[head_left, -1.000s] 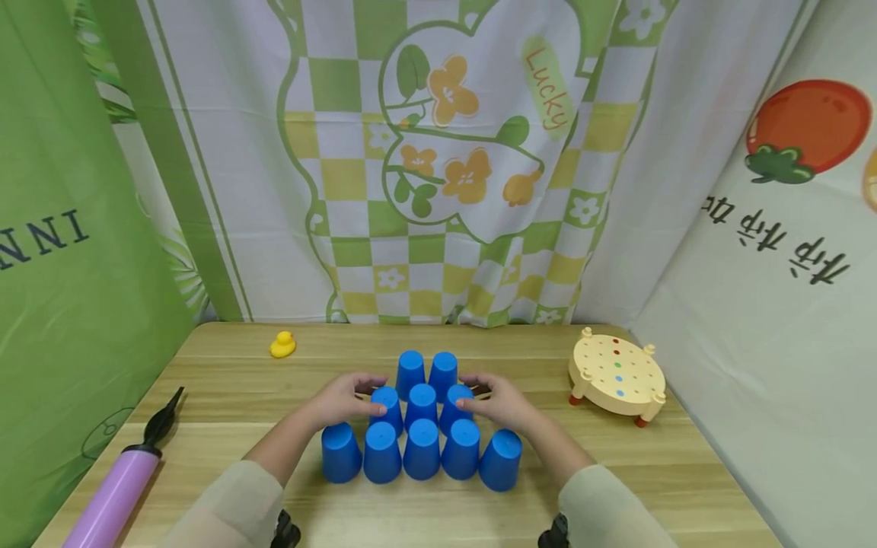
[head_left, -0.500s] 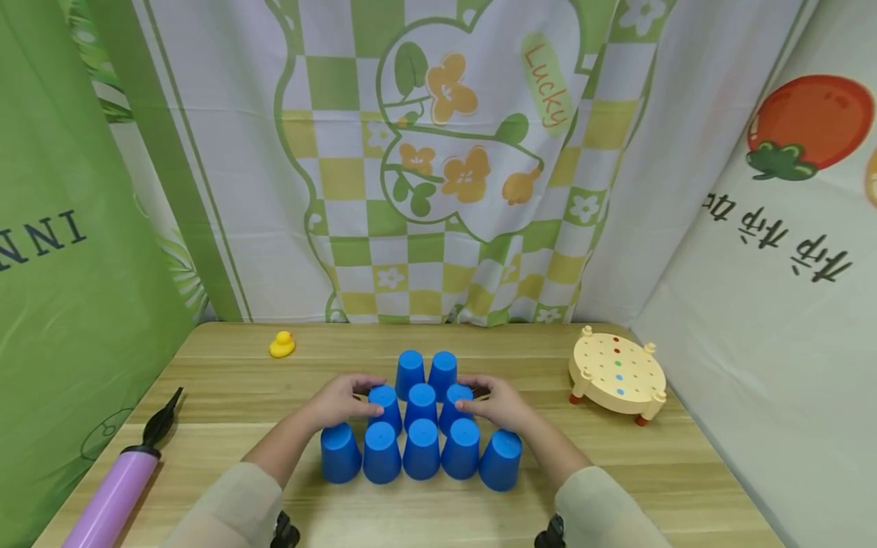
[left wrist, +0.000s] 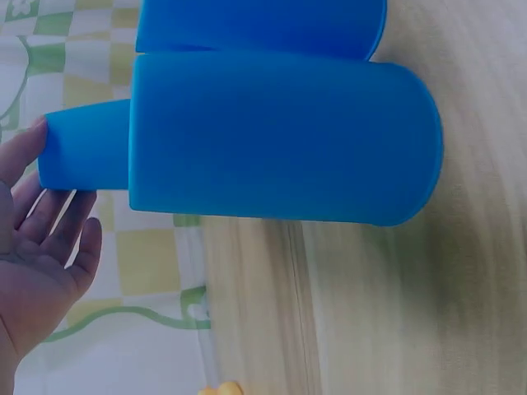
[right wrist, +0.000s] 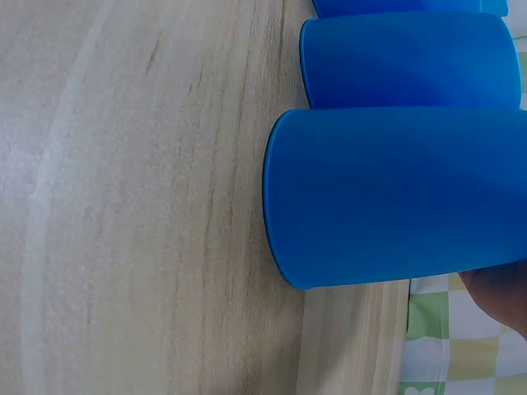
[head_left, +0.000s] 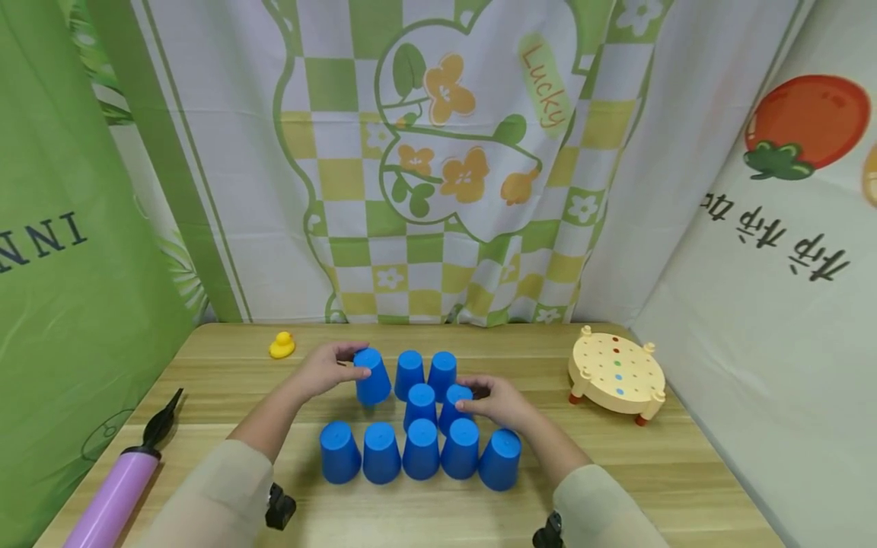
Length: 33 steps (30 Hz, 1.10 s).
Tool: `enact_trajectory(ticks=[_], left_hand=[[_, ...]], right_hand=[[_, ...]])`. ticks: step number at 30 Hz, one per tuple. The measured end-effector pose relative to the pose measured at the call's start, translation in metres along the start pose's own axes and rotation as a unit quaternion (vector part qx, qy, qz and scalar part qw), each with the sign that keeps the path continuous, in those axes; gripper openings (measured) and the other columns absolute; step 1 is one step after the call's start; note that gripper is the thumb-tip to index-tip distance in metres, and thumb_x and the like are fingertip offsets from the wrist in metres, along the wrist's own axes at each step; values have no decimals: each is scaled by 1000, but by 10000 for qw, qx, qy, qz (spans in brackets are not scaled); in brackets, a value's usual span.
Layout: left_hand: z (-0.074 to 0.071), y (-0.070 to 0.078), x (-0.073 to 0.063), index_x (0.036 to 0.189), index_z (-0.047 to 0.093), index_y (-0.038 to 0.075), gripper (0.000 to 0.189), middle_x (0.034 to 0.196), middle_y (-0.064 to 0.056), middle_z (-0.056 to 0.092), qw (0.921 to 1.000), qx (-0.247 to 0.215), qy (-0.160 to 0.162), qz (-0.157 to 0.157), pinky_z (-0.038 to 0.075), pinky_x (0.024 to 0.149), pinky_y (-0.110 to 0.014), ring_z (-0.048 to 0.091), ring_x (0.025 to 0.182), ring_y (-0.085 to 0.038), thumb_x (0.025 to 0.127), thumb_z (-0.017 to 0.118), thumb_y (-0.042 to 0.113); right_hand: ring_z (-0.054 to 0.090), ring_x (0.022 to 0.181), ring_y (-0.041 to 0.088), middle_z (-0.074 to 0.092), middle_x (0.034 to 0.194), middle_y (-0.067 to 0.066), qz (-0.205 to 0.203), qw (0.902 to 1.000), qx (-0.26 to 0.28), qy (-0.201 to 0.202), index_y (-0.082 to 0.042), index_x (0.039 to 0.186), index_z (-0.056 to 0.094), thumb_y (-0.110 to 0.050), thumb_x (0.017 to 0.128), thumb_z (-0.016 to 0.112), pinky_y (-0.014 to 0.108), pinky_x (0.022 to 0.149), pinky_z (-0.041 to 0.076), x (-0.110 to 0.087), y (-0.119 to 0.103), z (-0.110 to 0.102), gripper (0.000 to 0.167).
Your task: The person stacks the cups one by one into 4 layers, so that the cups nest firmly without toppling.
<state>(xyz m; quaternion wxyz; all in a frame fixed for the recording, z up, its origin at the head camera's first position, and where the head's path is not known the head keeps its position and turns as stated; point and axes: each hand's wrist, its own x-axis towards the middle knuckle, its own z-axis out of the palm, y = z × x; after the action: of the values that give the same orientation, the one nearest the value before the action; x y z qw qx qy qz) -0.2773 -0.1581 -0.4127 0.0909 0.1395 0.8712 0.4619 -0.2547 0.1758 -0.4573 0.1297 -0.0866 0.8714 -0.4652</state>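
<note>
In the head view my left hand (head_left: pixel 322 373) grips an upside-down blue cup (head_left: pixel 372 378) between thumb and fingers, left of the back pair of blue cups (head_left: pixel 409 373). Whether its rim touches the table cannot be told. My right hand (head_left: pixel 503 402) holds the right cup (head_left: pixel 454 409) of the middle row, beside the middle cup (head_left: pixel 421 407). Several more upside-down cups form the front row (head_left: pixel 381 454). In the left wrist view, a front cup (left wrist: pixel 280 140) partly covers the held one (left wrist: pixel 86 148). A near cup (right wrist: pixel 403 197) hides most of the right hand (right wrist: pixel 500 295).
A yellow rubber duck (head_left: pixel 282 345) sits at the back left of the wooden table (head_left: pixel 425 525). A purple hand pump (head_left: pixel 113 495) lies along the left side. To the right stands a round cream pegged stool-like toy (head_left: pixel 617 373). Curtains hang behind.
My left hand has carried the left middle-row cup back and left, leaving a gap behind the front row. My right hand stays at its cup.
</note>
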Motion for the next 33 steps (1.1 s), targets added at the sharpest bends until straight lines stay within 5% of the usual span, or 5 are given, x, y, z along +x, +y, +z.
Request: enact_trajectory(ticks=[14, 33], left_hand=[[20, -17, 31, 140, 50, -2, 56, 140, -23, 54, 9978, 134, 510, -392, 48, 103, -50, 54, 126, -39, 92, 68, 21], [34, -26, 31, 141, 49, -1, 56, 142, -23, 52, 9970, 88, 512, -574, 48, 103, -50, 54, 125, -40, 93, 67, 21]], right_hand=[[60, 108, 19, 68, 121, 3, 17, 9997, -235, 0, -15, 132, 63, -34, 85, 77, 40, 91, 54, -2, -5, 0, 53], [62, 107, 20, 67, 121, 4, 88, 9997, -193, -100, -17, 130, 63, -34, 85, 76, 38, 87, 56, -4, -8, -2, 49]])
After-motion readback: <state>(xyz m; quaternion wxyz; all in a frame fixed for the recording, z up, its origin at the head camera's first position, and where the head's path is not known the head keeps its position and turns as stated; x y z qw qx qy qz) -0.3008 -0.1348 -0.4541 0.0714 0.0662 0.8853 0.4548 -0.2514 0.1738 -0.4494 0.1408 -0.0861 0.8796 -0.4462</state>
